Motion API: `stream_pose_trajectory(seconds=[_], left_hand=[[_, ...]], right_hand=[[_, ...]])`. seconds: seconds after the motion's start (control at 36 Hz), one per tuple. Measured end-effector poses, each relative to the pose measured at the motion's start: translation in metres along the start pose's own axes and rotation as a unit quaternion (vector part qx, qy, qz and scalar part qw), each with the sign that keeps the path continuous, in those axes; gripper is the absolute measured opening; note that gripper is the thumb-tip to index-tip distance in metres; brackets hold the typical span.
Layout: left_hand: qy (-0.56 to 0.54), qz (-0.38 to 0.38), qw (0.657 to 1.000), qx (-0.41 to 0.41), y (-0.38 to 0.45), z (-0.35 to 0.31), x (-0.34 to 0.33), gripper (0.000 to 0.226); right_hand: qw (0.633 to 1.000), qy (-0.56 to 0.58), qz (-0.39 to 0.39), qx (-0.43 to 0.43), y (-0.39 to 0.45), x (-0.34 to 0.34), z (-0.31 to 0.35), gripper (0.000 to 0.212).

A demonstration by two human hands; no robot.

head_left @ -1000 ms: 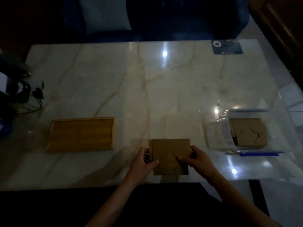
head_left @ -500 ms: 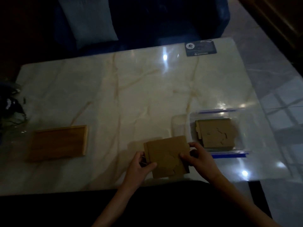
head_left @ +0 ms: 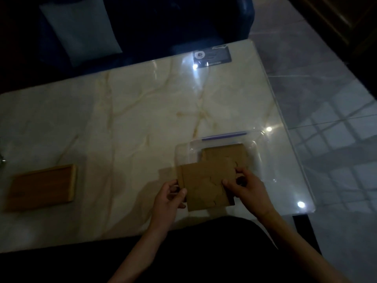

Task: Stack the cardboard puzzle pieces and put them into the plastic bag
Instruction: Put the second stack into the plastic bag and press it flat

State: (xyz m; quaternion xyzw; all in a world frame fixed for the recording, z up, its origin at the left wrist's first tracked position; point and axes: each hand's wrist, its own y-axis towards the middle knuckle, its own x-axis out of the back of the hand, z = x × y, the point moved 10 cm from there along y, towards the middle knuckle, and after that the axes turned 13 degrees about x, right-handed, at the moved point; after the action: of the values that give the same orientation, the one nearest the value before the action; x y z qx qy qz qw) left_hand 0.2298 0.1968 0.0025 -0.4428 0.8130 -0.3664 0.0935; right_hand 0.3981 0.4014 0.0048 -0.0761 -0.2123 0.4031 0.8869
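Observation:
A flat stack of brown cardboard puzzle pieces [head_left: 204, 180] lies near the table's front edge, held from both sides. My left hand [head_left: 170, 196] grips its left edge and my right hand [head_left: 247, 187] grips its right edge. Just behind and to the right lies a clear plastic bag [head_left: 257, 152] with a blue zip strip; more cardboard pieces [head_left: 226, 155] are inside it. The held stack's far corner overlaps the bag's near side.
A wooden tray [head_left: 41, 185] sits at the left of the marble table [head_left: 132, 119]. A dark card [head_left: 212, 56] lies at the far right corner. A blue sofa with a pale cushion [head_left: 79, 29] stands behind the table. Tiled floor lies to the right.
Both hands have carried the cardboard stack to the right, up to the plastic bag. The camera view has also swung right, so the tray now sits further left.

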Motion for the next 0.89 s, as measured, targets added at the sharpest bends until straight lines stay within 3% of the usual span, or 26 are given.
stream_pose_trajectory(seconds=[0.47,0.75,0.89], left_hand=[[0.092,-0.013,0.996,-0.004,0.029,-0.03,-0.068,0.022],[0.108,-0.01,0.992,0.068,0.054,-0.032,-0.097,0.026],[0.149,-0.018,0.985,0.081,0.065,-0.033,-0.109,0.02]], right_hand=[[0.992,-0.094,-0.083,0.001,0.027,0.056,-0.003,0.048],[0.984,-0.174,-0.018,-0.029,0.067,0.062,-0.008,0.049],[0.975,-0.218,-0.003,-0.041,0.081,0.055,-0.019,0.033]])
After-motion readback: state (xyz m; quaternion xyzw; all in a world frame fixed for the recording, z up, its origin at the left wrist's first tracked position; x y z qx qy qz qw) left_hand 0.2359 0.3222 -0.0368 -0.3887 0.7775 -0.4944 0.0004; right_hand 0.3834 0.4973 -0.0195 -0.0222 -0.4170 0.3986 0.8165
